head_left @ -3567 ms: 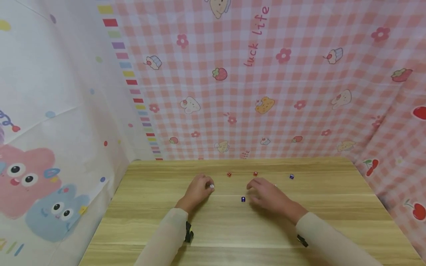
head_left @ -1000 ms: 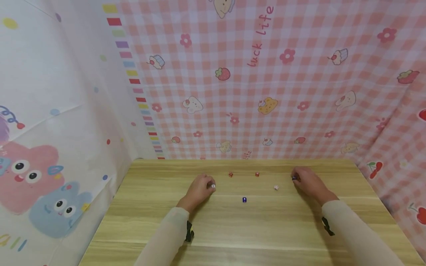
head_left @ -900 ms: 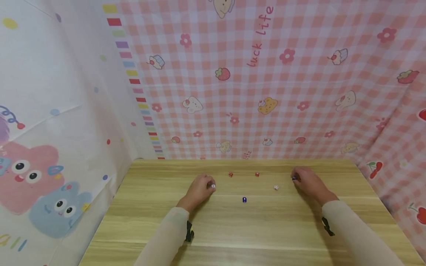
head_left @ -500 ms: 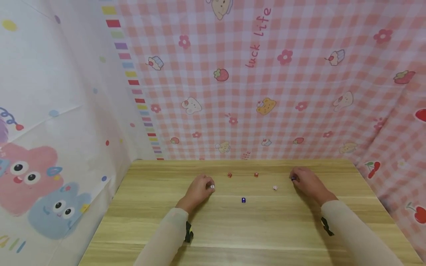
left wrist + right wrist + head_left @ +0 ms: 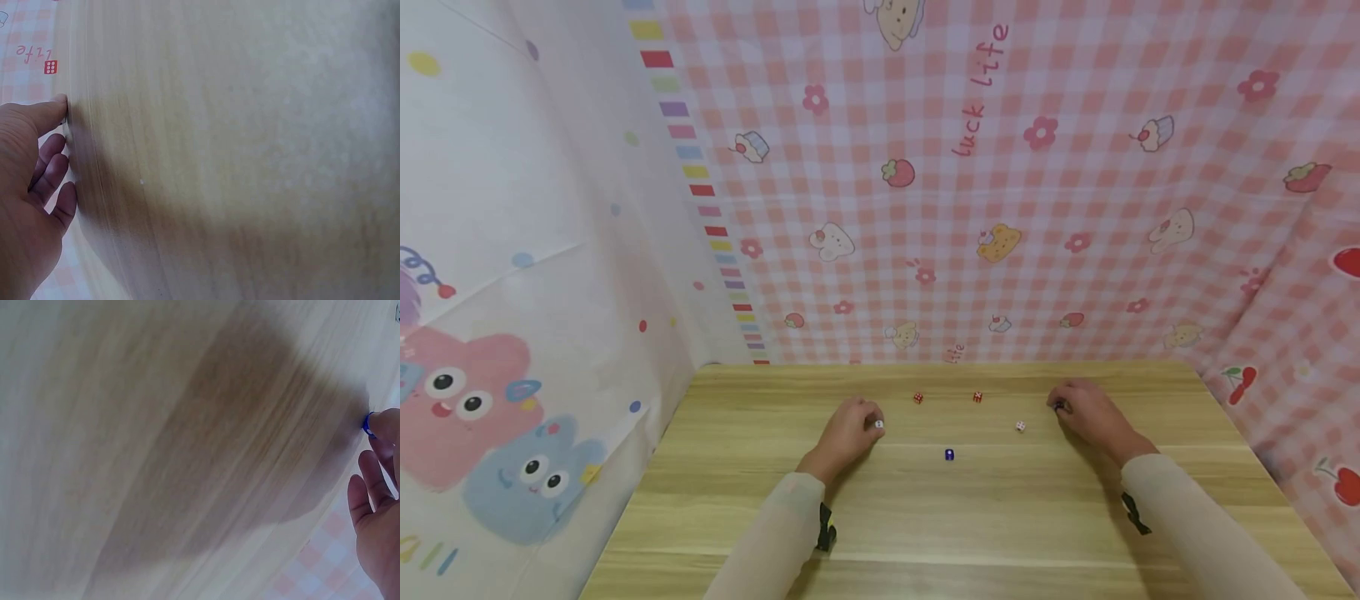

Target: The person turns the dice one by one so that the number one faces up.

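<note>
A white die (image 5: 879, 424) is pinched between the thumb and fingertips of the left hand (image 5: 848, 433), its pipped face showing towards the right hand. A dark blue die (image 5: 1059, 406) is held the same way by the right hand (image 5: 1093, 415); the right-wrist view shows a blue bit of it peeping out at the fingertips. Whether either die touches the wood cannot be told.

Taking twelve o'clock as the far edge, the near red die (image 5: 918, 398) lies at two o'clock from the gripped white die, and the far red die (image 5: 977, 397) between two and three. The single-pip blue die (image 5: 950, 455) sits just short of four o'clock. At eight o'clock from the right hand's die, near it, rests the loose white die (image 5: 1020, 427).

All of these are on or over a wood-grain table (image 5: 887, 550). Cream sleeves (image 5: 1198, 525) come in from seven and five o'clock, each with a black strap (image 5: 826, 527) near the cuff. Beyond the table at twelve, pink gingham cloth (image 5: 865, 208) hangs, lettered "luck life"; at ten, a white cloth (image 5: 490, 167) carries cartoon figures.
</note>
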{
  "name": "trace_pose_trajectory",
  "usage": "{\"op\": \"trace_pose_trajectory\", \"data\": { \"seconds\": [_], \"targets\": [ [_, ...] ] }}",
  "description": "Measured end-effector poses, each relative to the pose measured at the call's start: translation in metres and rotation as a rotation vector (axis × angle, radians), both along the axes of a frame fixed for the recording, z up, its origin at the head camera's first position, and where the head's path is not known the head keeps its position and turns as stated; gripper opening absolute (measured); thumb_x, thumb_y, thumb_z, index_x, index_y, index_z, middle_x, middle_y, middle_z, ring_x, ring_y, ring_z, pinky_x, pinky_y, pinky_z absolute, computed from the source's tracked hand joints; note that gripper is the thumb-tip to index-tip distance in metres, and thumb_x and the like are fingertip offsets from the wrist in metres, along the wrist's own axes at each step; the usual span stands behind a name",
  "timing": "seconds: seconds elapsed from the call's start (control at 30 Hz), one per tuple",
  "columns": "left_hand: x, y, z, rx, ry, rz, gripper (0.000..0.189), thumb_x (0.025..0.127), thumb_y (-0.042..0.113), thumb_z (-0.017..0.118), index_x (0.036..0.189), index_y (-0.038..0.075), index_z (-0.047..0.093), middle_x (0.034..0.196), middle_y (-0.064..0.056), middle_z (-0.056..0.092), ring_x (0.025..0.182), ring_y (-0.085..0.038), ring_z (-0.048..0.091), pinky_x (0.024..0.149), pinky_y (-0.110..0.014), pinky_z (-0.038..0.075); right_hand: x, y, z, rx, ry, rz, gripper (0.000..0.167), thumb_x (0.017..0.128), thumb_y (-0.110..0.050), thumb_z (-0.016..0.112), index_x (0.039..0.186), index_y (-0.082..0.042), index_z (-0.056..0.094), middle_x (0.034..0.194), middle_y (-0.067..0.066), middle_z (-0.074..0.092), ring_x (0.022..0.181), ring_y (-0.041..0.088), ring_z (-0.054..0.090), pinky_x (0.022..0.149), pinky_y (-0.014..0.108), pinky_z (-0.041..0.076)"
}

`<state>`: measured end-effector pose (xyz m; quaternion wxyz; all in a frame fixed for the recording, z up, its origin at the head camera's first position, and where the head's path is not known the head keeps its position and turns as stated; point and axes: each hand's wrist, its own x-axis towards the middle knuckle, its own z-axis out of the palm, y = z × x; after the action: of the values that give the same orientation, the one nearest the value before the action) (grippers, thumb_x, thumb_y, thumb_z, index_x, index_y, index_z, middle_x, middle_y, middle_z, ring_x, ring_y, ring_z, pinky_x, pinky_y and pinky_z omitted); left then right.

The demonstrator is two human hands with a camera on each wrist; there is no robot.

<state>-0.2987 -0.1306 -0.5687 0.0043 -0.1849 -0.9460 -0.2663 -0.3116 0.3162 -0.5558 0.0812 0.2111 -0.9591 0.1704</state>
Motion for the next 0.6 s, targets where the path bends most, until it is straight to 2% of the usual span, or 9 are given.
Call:
{"op": "trace_pose_trajectory", "data": {
  "seconds": [0.17,0.33,0.6],
  "targets": [
    [0.0002,0.0002,-0.0003,0.011,-0.003,0.006,0.01,0.091,0.017,0.08,0.094,0.016,0.071,0.094,0.001,0.058,0.09,-0.016,0.055,0.085,-0.037,0.052,0.0011,-0.001,0.0,-0.024,-0.006,-0.004,0.015,0.087,0.006,0.074,0.095,-0.007,0.072,0.105,0.013,0.072,0.106,0.039,0.064,0.094,0.058,0.051],
    [0.0018,0.0005,0.0011,0.016,-0.006,0.005,0.009,0.091,0.017,0.08,0.094,0.016,0.071,0.094,0.002,0.058,0.09,-0.015,0.055,0.084,-0.037,0.052,0.0042,-0.0007,0.0006,-0.048,-0.052,-0.034,0.014,0.089,0.003,0.073,0.1,-0.005,0.069,0.112,0.017,0.071,0.114,0.043,0.061,0.099,0.061,0.048],
    [0.0027,0.0006,0.0025,0.017,-0.001,0.001,0.009,0.092,0.016,0.079,0.095,0.016,0.071,0.094,0.002,0.058,0.089,-0.015,0.055,0.083,-0.036,0.052,0.0049,0.0017,0.0006,-0.073,-0.091,-0.049,0.012,0.091,0.0,0.071,0.1,-0.006,0.065,0.104,0.012,0.068,0.104,0.035,0.062,0.091,0.056,0.052]
  ]
}}
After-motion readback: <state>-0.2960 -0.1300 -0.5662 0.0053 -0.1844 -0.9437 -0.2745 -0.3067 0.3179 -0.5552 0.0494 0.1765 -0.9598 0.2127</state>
